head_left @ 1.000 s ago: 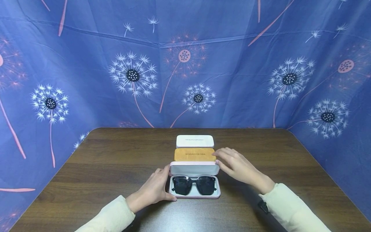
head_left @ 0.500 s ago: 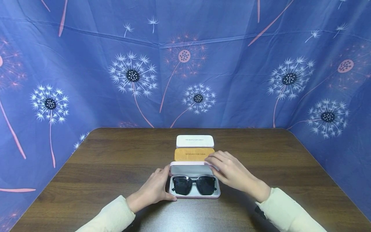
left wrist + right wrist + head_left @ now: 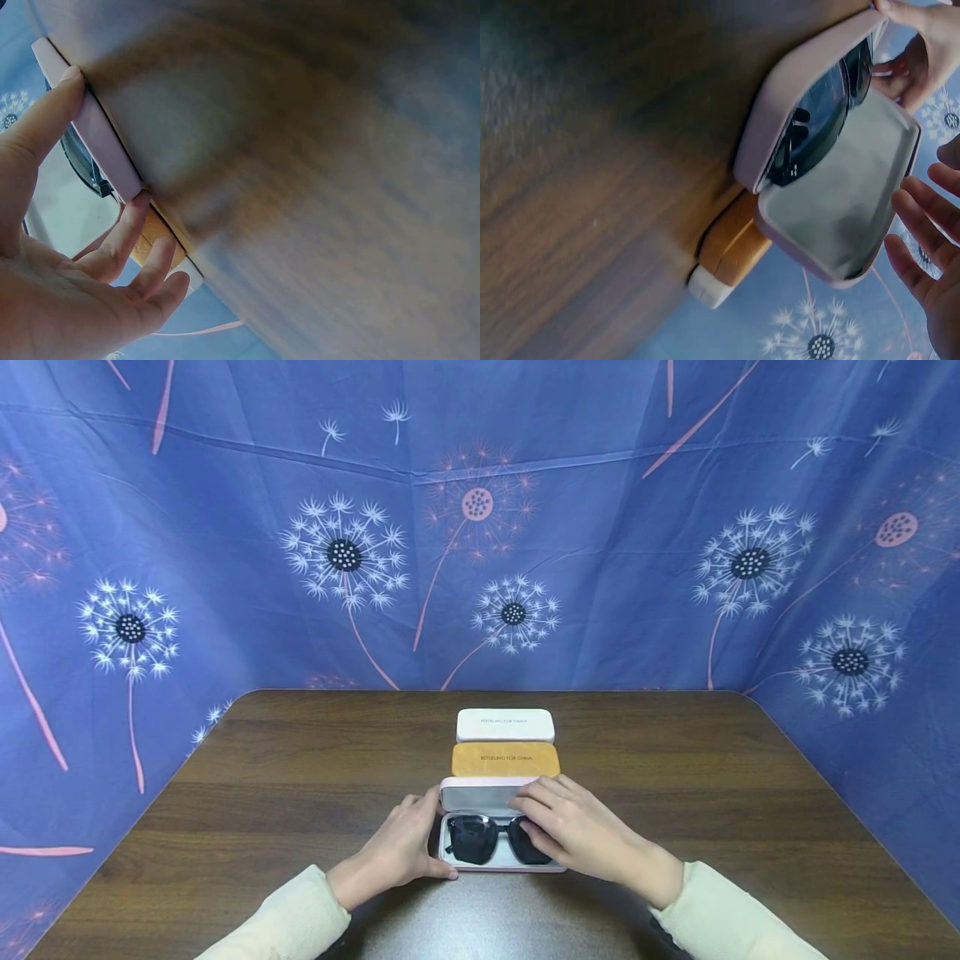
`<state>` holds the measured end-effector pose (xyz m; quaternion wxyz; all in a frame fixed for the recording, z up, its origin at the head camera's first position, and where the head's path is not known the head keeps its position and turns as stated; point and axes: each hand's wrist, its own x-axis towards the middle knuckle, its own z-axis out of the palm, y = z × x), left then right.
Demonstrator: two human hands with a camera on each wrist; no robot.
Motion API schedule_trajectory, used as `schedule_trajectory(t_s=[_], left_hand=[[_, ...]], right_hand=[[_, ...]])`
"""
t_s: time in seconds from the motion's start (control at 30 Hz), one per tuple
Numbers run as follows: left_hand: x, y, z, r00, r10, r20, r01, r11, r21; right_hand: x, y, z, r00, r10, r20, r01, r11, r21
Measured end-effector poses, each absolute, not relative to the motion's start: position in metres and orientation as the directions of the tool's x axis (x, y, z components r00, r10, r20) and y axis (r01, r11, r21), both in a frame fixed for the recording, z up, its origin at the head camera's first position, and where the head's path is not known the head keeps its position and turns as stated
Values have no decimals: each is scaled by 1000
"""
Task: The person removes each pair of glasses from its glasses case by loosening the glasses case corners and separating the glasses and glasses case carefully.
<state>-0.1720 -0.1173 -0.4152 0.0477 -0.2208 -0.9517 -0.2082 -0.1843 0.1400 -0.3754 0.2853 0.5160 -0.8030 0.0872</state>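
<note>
A pale pink glasses case (image 3: 105, 142) lies open on the table, with its grey-lined lid (image 3: 480, 797) tipped back. Inside sits a pair of black sunglasses (image 3: 472, 840), dark lenses facing up. My left hand (image 3: 393, 847) grips the left end of the case, thumb at the front wall and a fingertip at the back corner. Over the right half of the case is my right hand (image 3: 588, 833), covering part of the right lens in the head view. In the right wrist view its loosely bent fingers (image 3: 922, 217) are close to the lid's outer edge.
Directly behind the open case lies a closed yellow-orange case (image 3: 506, 759) with printed lettering. A closed white case (image 3: 505, 724) stands behind that one. The brown wooden table (image 3: 322, 752) ends at a blue dandelion-print cloth (image 3: 600, 527).
My right hand has moved left and toward the front, from beside the lid's right corner to over the right lens. The left hand keeps its grip on the glasses case.
</note>
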Motion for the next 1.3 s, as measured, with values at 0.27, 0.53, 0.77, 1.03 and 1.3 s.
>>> schedule_trajectory(t_s=[0.27,0.53,0.77,1.03,1.3], left_hand=[[-171,-117,-414,-898,400,184,441,817,371],[-170,-117,-415,-897,403,184,443,816,372],[-171,-117,-416,-898,401,180,439,815,378],[-171,-117,-415,-897,404,180,442,812,380],[-170,-117,-414,-900,402,171,436,812,388]], right_hand=[[-178,134,-386,-331,-807,489,-870,461,172],[-177,131,-395,-405,-814,417,-834,515,196],[-178,128,-401,-443,-811,383,-806,547,226],[-179,124,-406,-442,-810,385,-784,558,274],[-180,118,-408,-474,-802,363,-770,578,270]])
